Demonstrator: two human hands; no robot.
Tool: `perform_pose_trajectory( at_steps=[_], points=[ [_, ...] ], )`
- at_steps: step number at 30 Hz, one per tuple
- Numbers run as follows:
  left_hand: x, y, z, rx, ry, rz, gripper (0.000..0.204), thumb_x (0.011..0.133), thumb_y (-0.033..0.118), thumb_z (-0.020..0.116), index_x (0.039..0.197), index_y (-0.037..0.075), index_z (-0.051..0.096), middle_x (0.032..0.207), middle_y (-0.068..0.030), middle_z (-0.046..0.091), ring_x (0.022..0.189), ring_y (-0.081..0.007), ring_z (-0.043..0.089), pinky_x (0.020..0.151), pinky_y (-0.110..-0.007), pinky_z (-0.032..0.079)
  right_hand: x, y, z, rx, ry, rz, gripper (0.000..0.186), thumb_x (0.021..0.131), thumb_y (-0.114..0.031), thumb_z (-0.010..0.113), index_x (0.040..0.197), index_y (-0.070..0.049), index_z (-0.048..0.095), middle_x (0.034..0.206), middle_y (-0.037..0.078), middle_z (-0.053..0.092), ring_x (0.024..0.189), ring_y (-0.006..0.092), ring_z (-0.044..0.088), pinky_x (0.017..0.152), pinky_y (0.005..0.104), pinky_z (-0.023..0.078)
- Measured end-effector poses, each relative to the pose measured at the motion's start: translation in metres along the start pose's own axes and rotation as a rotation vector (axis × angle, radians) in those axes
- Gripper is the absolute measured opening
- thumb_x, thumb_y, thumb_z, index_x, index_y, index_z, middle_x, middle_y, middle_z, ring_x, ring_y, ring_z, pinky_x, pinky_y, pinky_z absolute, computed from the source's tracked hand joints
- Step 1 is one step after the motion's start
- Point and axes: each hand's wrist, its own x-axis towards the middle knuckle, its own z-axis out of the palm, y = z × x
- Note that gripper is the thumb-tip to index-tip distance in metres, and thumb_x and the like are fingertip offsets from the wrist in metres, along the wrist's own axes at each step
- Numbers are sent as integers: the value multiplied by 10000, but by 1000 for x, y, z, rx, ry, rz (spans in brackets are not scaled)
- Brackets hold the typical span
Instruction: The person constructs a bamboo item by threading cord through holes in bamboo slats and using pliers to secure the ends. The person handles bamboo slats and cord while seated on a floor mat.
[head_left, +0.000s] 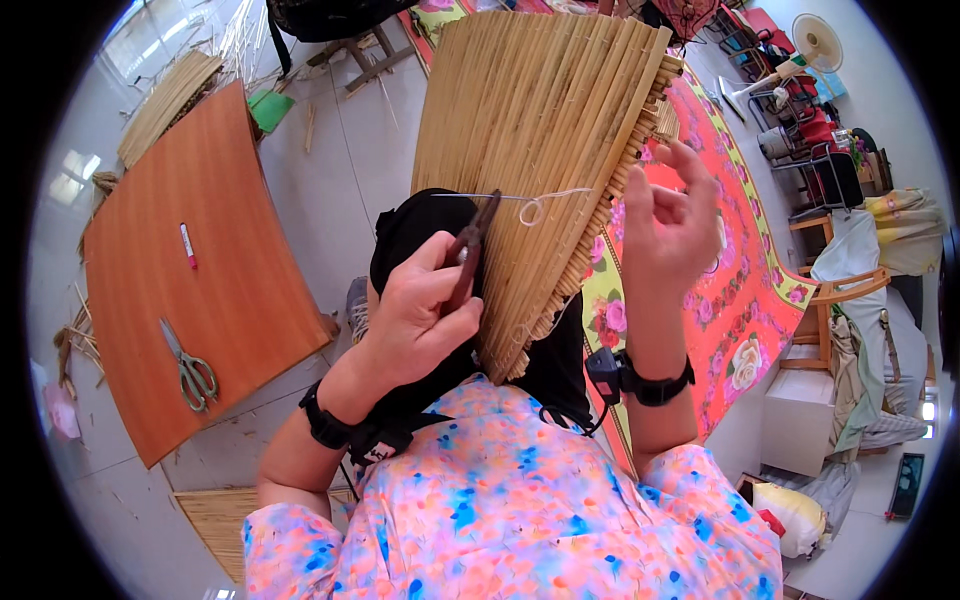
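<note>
Tiled floor (335, 140); pliers (470, 240) in left grip (415, 320), slatted mat (530, 120) beside.

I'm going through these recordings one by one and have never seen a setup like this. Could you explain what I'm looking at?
There is no machine arm here: these are a person's own bare hands. The single picture comes from a wide fisheye camera on the person's head, looking down, so edges curve and left is the person's left.

A mat of straw-coloured stalks rests across the lap. The left hand holds dark pliers, whose tip meets a thin needle with white thread. The right hand is raised beside the mat, fingers apart; I can't tell whether it has any thread.

On the brown board to the left lie scissors and a marker.
</note>
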Motion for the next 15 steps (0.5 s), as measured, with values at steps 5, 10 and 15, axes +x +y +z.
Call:
perform_pose_trajectory(
  at_steps=[5, 10, 15],
  points=[
    [7, 13, 7, -38, -71, 84, 199, 760, 2, 607, 673, 6, 428, 853, -89, 416, 722, -189, 419, 600, -295, 342, -18, -30, -17, 121, -234, -360, 274, 762, -49, 760, 1015, -38, 658, 943, 96, 702, 644, 190, 676, 582, 274, 543],
    [-1, 19, 4, 42, -159, 102, 199, 760, -9, 615, 666, 7, 441, 900, -102, 457, 749, -191, 459, 617, -285, 376, -32, -16, -11, 202, -374, -319, 138, 775, -30, 739, 897, -32, 677, 783, 101, 686, 642, 226, 674, 542, 294, 521],
    [-35, -7, -39, 108, -91, -187, 161, 783, 22, 616, 717, -24, 477, 912, -97, 497, 739, -173, 499, 615, -298, 417, -36, 0, -13, 137, -431, -318, 105, 779, -28, 733, 868, -24, 677, 757, 106, 677, 617, 223, 660, 532, 293, 509]
  ],
)
